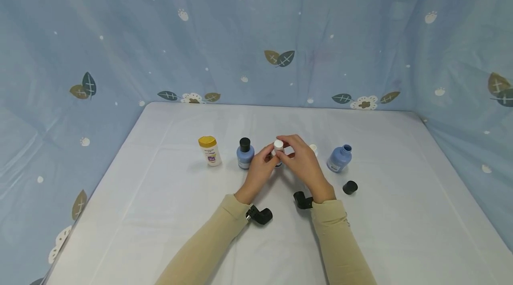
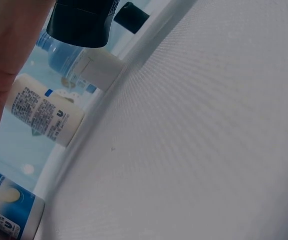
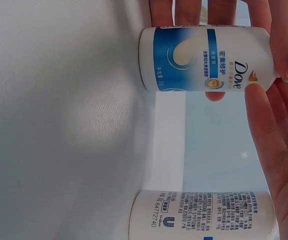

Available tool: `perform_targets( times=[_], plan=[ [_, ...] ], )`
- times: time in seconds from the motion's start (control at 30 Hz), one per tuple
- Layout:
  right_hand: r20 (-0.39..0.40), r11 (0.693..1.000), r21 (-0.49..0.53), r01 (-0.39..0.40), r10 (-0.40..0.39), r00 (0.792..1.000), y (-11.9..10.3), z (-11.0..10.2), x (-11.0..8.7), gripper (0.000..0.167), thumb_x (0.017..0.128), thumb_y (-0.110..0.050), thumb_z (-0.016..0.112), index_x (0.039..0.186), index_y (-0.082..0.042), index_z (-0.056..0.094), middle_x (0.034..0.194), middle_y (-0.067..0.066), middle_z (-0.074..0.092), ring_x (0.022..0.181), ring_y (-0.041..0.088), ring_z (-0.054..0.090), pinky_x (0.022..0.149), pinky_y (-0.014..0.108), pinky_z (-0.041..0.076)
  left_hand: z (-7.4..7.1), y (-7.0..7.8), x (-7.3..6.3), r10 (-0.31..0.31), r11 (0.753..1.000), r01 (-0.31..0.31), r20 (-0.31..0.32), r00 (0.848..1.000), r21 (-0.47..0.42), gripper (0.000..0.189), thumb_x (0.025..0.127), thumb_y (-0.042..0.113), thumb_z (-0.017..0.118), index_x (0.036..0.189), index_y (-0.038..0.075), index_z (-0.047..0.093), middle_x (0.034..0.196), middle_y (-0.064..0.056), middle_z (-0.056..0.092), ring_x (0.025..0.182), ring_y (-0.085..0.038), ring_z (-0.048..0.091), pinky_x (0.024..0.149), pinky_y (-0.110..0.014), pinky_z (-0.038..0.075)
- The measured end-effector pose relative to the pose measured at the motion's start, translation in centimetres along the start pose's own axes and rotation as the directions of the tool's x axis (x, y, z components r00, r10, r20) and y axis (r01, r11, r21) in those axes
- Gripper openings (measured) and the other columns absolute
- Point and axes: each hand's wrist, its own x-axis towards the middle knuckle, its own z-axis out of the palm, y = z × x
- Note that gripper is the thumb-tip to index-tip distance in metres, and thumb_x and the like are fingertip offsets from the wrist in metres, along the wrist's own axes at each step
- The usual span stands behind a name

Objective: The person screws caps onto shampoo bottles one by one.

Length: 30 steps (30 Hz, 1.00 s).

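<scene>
A small white-and-blue Dove bottle (image 3: 199,57) with a white cap (image 1: 278,144) stands upright between both hands. My left hand (image 1: 259,171) holds its body from the left side. From the right, my right hand (image 1: 302,160) pinches at the white cap and neck. In the right wrist view, fingers line the back of the bottle and a fingertip lies at its neck. The bottle's lower end also shows at the corner of the left wrist view. Beyond the right hand stands a second white bottle (image 2: 46,110), mostly hidden from the head camera.
To the left are a white bottle with a yellow cap (image 1: 210,151) and a blue bottle with a black cap (image 1: 245,154). On the right stands an uncapped blue bottle (image 1: 339,159), with a loose black cap (image 1: 350,187) in front. A white cloth (image 1: 160,231) covers the table.
</scene>
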Motion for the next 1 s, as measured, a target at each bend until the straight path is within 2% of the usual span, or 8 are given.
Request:
perform_targets(
  times=[0.13, 0.23, 0.4, 0.5, 0.63, 0.9, 1.0],
  plan=[
    [-0.002, 1.0, -0.016, 0.013, -0.013, 1.0, 0.1, -0.1, -0.1, 0.037, 0.086, -0.014, 0.056, 0.123, -0.016, 0.052, 0.108, -0.002, 0.053, 0.097, 0.011, 0.05, 0.07, 0.028, 0.048, 0.1, -0.3, 0.1, 0.017, 1.0, -0.016, 0.021, 1.0, -0.02, 0.038, 0.09, 0.019, 0.054, 0.126, 0.008, 0.051, 0.113, -0.01, 0.058, 0.093, -0.019, 0.055, 0.074, -0.027, 0.046],
    [-0.006, 1.0, -0.026, 0.01, -0.01, 1.0, 0.1, -0.2, -0.1, 0.036, 0.086, -0.012, 0.055, 0.122, -0.016, 0.053, 0.109, -0.002, 0.053, 0.097, 0.01, 0.051, 0.07, 0.027, 0.047, 0.1, -0.4, 0.1, 0.025, 0.999, -0.024, 0.031, 0.999, -0.033, 0.039, 0.09, 0.02, 0.054, 0.127, 0.008, 0.05, 0.111, -0.011, 0.058, 0.092, -0.02, 0.056, 0.074, -0.028, 0.046],
    [-0.001, 1.0, -0.019, -0.011, 0.011, 1.0, 0.0, -0.2, -0.3, 0.034, 0.086, -0.016, 0.057, 0.12, -0.017, 0.054, 0.108, -0.003, 0.053, 0.097, 0.01, 0.05, 0.071, 0.028, 0.048, 0.2, -0.4, 0.1, 0.029, 0.999, -0.028, 0.029, 0.999, -0.031, 0.038, 0.09, 0.019, 0.054, 0.127, 0.008, 0.051, 0.107, -0.01, 0.059, 0.088, -0.016, 0.055, 0.072, -0.026, 0.046],
    [0.002, 1.0, -0.012, -0.018, 0.018, 1.0, 0.0, -0.2, -0.2, 0.033, 0.087, -0.017, 0.057, 0.12, -0.016, 0.054, 0.108, -0.003, 0.053, 0.098, 0.01, 0.05, 0.071, 0.029, 0.048, 0.5, -1.7, 0.5, 0.025, 0.999, -0.024, 0.023, 0.999, -0.041, 0.037, 0.09, 0.02, 0.054, 0.126, 0.01, 0.052, 0.104, -0.008, 0.06, 0.086, -0.015, 0.054, 0.071, -0.026, 0.046],
    [-0.001, 1.0, -0.005, -0.028, 0.028, 1.0, 0.0, -0.2, -0.2, 0.033, 0.087, -0.019, 0.058, 0.119, -0.015, 0.055, 0.107, -0.002, 0.053, 0.097, 0.011, 0.051, 0.071, 0.028, 0.048, 0.8, -3.5, 1.1, 0.011, 0.998, -0.01, 0.014, 1.0, -0.061, 0.038, 0.089, 0.023, 0.055, 0.126, 0.016, 0.052, 0.111, -0.005, 0.059, 0.092, -0.014, 0.056, 0.075, -0.028, 0.047],
    [-0.002, 0.997, 0.026, -0.074, 0.074, 0.997, -0.1, -0.1, 0.0, 0.033, 0.084, -0.023, 0.062, 0.115, -0.013, 0.054, 0.104, 0.0, 0.053, 0.096, 0.012, 0.051, 0.072, 0.028, 0.048, 0.7, -3.5, 1.0, 0.025, 0.999, -0.025, 0.011, 1.0, -0.033, 0.038, 0.09, 0.027, 0.054, 0.126, 0.02, 0.052, 0.108, -0.001, 0.059, 0.087, -0.012, 0.054, 0.073, -0.027, 0.046],
    [0.0, 0.997, 0.026, -0.068, 0.068, 0.998, -0.2, -0.1, 0.1, 0.037, 0.084, -0.023, 0.063, 0.117, -0.012, 0.053, 0.105, 0.001, 0.053, 0.096, 0.013, 0.051, 0.072, 0.029, 0.048, 0.6, -3.5, 1.1, 0.026, 0.999, -0.025, 0.011, 1.0, -0.032, 0.038, 0.09, 0.026, 0.054, 0.127, 0.018, 0.051, 0.114, -0.002, 0.057, 0.093, -0.013, 0.054, 0.077, -0.029, 0.046]
  ],
)
